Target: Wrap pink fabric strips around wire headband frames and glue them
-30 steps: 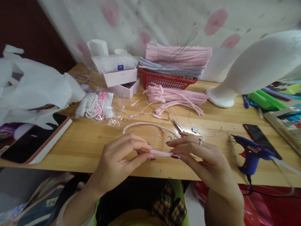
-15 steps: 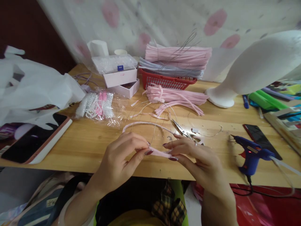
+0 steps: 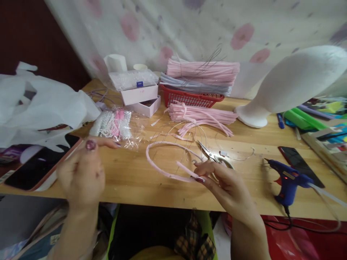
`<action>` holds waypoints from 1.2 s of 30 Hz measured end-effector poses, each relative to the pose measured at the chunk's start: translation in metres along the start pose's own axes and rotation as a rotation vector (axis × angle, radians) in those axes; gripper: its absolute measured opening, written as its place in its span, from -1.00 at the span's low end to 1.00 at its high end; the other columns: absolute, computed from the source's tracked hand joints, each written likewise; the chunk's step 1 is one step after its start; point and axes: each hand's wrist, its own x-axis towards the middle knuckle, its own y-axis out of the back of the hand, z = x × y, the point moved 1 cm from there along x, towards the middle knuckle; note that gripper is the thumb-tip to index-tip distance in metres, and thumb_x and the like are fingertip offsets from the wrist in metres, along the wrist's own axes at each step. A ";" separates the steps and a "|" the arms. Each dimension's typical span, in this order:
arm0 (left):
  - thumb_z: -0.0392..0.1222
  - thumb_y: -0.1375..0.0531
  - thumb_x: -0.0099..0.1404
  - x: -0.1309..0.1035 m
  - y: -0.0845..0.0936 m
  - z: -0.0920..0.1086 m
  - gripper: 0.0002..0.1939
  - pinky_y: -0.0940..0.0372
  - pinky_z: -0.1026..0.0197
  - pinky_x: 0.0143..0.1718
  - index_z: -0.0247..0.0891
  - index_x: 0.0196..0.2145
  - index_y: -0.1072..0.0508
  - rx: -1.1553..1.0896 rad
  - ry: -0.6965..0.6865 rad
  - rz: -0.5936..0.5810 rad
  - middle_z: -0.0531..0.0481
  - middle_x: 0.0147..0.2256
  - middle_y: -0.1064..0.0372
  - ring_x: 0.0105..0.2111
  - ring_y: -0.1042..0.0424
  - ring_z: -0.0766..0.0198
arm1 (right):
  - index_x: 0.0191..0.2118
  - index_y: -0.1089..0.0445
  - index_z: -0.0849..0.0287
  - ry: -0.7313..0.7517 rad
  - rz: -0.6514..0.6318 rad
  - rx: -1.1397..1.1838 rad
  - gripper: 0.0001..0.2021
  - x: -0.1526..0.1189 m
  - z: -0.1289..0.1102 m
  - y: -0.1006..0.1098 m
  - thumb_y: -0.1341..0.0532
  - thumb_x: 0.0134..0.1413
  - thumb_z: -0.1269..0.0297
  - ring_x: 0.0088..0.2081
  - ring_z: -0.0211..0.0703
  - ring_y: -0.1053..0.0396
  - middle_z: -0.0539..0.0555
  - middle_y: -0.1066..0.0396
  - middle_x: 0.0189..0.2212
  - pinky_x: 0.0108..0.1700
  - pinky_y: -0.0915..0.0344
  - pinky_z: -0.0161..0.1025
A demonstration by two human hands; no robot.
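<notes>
The right hand (image 3: 226, 184) pinches a pink hoop (image 3: 170, 176) between thumb and fingertips, close to where a short loose end (image 3: 184, 168) rises inside the ring. Whether that end is part of the hoop or a separate strip is hard to say from here.

The left hand (image 3: 82, 173) has just come off the hoop and swung out to the left, in front of the phone (image 3: 38, 166); it is blurred, thumb and forefinger spread, nothing seen between them. So the hoop, above the near middle of the table, is now steadied by one hand alone, its loose end unsupported.

A glue gun (image 3: 288, 180) with a red light lies right of the right hand; the scissors (image 3: 210, 155) lie just beyond its fingers. Farther back are a bundle of pink strips (image 3: 203, 111) and a red basket (image 3: 187, 98).

The blue label (image 3: 140, 84) on the clear case (image 3: 126, 78) and the pink print on the white box (image 3: 141, 95) are too small to read; no brand can be made out.
</notes>
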 end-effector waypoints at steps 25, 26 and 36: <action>-0.46 -0.35 0.17 -0.029 -0.077 0.017 -0.88 -0.52 0.42 -0.44 -0.30 -0.37 -0.53 -1.079 1.247 0.038 0.02 -0.45 -0.58 -0.50 -0.59 0.34 | -0.25 -0.44 0.06 0.033 -0.016 0.030 -0.92 0.001 -0.004 -0.003 -0.22 0.32 0.36 -0.19 -0.20 -0.54 0.01 -0.58 -0.26 -0.10 -0.45 -0.24; -0.46 -0.35 0.16 -0.030 -0.076 0.016 -0.88 -0.53 0.40 -0.43 -0.30 -0.39 -0.53 -1.084 1.242 0.061 0.02 -0.46 -0.58 -0.49 -0.60 0.32 | -0.26 -0.44 0.06 0.037 0.002 0.035 -0.92 -0.003 -0.004 0.001 -0.23 0.31 0.35 -0.13 -0.16 -0.54 0.03 -0.59 -0.20 -0.06 -0.45 -0.20; -0.35 -0.40 0.07 -0.030 -0.064 0.007 -0.86 -0.54 0.34 -0.50 -0.27 -0.48 -0.50 -1.036 1.177 0.203 0.08 -0.51 -0.51 -0.57 -0.53 0.32 | -0.29 -0.55 0.09 -0.196 0.587 -0.417 -0.88 0.000 0.041 0.057 -0.32 0.17 0.18 -0.34 -0.10 -0.52 0.03 -0.59 -0.37 -0.26 -0.44 -0.18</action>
